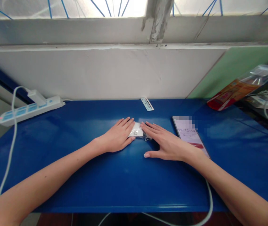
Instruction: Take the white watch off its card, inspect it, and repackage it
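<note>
A small clear plastic packet with a white card in it lies flat near the middle of the blue table. My left hand rests flat with its fingers over the packet's left side. From the right, my right hand lies with its fingertips on the packet's right end, thumb spread away from the fingers. Both hands partly cover the packet. What shows between them is shiny and see-through at the edges.
A phone showing a timer lies under my right forearm. A white label sits by the wall. At the left is a power strip with a cable; a bottle leans at the back right.
</note>
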`<state>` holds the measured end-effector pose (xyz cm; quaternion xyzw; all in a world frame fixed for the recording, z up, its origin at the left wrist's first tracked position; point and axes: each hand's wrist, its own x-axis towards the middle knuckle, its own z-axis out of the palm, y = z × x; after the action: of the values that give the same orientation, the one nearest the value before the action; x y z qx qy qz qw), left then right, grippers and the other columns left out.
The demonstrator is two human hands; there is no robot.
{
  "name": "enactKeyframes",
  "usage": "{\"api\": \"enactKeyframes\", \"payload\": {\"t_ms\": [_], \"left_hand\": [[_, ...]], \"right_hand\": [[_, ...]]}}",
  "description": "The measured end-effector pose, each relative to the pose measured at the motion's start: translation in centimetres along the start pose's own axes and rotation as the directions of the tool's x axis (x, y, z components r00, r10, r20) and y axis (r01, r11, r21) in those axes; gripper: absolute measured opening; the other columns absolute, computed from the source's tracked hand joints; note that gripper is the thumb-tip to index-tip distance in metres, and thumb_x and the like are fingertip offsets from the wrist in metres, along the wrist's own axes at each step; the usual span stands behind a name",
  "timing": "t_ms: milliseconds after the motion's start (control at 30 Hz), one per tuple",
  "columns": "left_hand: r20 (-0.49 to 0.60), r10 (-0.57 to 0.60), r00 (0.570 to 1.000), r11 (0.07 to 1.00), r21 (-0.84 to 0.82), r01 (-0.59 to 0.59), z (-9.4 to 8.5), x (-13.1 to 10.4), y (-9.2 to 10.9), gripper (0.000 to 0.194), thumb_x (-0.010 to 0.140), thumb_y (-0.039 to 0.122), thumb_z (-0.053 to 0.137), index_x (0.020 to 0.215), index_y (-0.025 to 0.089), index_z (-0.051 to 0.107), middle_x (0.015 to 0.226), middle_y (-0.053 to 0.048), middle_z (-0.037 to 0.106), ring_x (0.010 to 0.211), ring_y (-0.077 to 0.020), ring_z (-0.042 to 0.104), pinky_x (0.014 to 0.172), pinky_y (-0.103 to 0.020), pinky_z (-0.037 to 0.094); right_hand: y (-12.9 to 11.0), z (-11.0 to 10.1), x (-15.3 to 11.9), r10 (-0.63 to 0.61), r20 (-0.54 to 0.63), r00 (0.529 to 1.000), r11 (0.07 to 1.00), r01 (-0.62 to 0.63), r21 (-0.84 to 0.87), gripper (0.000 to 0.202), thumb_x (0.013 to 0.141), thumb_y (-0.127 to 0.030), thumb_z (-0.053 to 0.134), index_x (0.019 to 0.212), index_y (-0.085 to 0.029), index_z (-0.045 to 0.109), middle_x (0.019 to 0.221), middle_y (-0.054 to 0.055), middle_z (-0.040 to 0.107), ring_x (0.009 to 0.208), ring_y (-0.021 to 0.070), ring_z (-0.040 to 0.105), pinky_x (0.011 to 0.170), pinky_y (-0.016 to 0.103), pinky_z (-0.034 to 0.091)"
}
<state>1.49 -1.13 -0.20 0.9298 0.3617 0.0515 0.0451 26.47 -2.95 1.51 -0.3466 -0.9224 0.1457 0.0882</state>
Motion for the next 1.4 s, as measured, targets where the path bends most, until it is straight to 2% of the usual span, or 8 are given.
{"api": "enactKeyframes", "payload": {"t_ms": [267,433,600,733,867,1100,1267,1400], "left_hand": [[0.03,-0.017,0.999,1.0,0.009,0.017,-0.3,0.1,0.3,0.061,0.099,0.04,0.036,0.146,0.002,0.03,0.153,-0.024,0.03,0.145,-0.0331,0.025,0.115,-0.048,0.023],[-0.022,-0.01,1.0,1.0,-0.022,0.01,-0.2,0.0,0.2,0.061,0.098,0.041,0.038,0.145,0.003,0.032,0.152,-0.023,0.033,0.145,-0.0324,0.026,0.115,-0.049,0.024],[-0.071,0.013,0.997,0.999,-0.05,-0.016,0.0,-0.2,-0.2,0.06,0.098,0.041,0.041,0.146,0.007,0.033,0.152,-0.021,0.036,0.144,-0.0307,0.027,0.115,-0.049,0.024],[-0.08,0.046,0.996,0.995,-0.085,-0.052,0.1,-0.3,-0.4,0.056,0.101,0.041,0.036,0.148,0.01,0.03,0.153,-0.018,0.036,0.144,-0.0285,0.028,0.116,-0.049,0.022],[-0.102,0.086,0.991,0.986,-0.13,-0.099,-0.1,-0.4,-0.3,0.056,0.103,0.041,0.031,0.149,0.01,0.027,0.155,-0.016,0.033,0.145,-0.0253,0.026,0.118,-0.046,0.02],[-0.168,0.039,0.985,0.984,-0.166,-0.067,-0.2,-0.4,-0.1,0.055,0.102,0.041,0.034,0.149,0.014,0.026,0.155,-0.017,0.031,0.145,-0.0263,0.025,0.118,-0.05,0.023],[-0.21,-0.012,0.978,0.977,-0.211,-0.034,0.1,-0.3,-0.2,0.056,0.099,0.037,0.041,0.148,0.013,0.028,0.153,-0.02,0.034,0.143,-0.0296,0.031,0.115,-0.05,0.03],[-0.228,-0.056,0.972,0.974,-0.228,0.002,0.4,-0.4,-0.3,0.071,0.095,0.04,0.049,0.151,0.01,0.017,0.153,-0.023,0.032,0.142,-0.0316,0.032,0.115,-0.05,0.032]], "right_hand": [[-0.5,0.6,0.1,-0.001,-0.011,1.0,0.998,0.0,-0.068,0.105,0.076,-0.073,0.058,0.152,-0.007,0.027,0.154,0.022,0.029,0.143,0.0368,0.025,0.115,0.054,0.029],[-0.6,0.6,0.1,-0.001,-0.04,0.999,0.997,-0.002,-0.076,0.101,0.078,-0.072,0.056,0.151,-0.008,0.029,0.154,0.022,0.031,0.142,0.037,0.028,0.113,0.055,0.032],[-0.3,-0.1,0.6,0.011,-0.093,0.996,0.997,-0.018,-0.082,0.059,0.097,-0.048,0.042,0.144,-0.012,0.044,0.147,0.018,0.046,0.136,0.0311,0.043,0.11,0.049,0.038],[0.6,-0.1,1.1,-0.004,-0.224,0.975,0.998,-0.01,-0.06,0.038,0.099,-0.024,0.039,0.132,-0.015,0.056,0.137,0.015,0.057,0.126,0.027,0.053,0.105,0.045,0.044],[1.6,0.2,1.4,-0.053,-0.386,0.921,0.998,0.039,-0.046,0.031,0.095,-0.014,0.044,0.12,-0.019,0.063,0.121,0.012,0.067,0.11,0.0244,0.063,0.094,0.042,0.052],[1.5,-1.2,1.1,-0.143,-0.572,0.807,0.988,0.082,-0.13,0.016,0.093,-0.023,0.057,0.099,-0.022,0.072,0.096,0.008,0.071,0.085,0.0205,0.068,0.073,0.034,0.056],[1.2,-2.1,0.8,0.008,-0.703,0.712,0.994,0.073,0.085,0.015,0.091,-0.024,0.061,0.098,-0.024,0.074,0.102,0.008,0.073,0.089,0.0211,0.07,0.078,0.035,0.058],[1.0,-1.9,1.2,0.285,-0.715,0.639,0.92,0.028,0.392,0.016,0.086,-0.029,0.067,0.099,-0.023,0.075,0.094,0.006,0.077,0.082,0.022,0.072,0.074,0.036,0.06]]}}
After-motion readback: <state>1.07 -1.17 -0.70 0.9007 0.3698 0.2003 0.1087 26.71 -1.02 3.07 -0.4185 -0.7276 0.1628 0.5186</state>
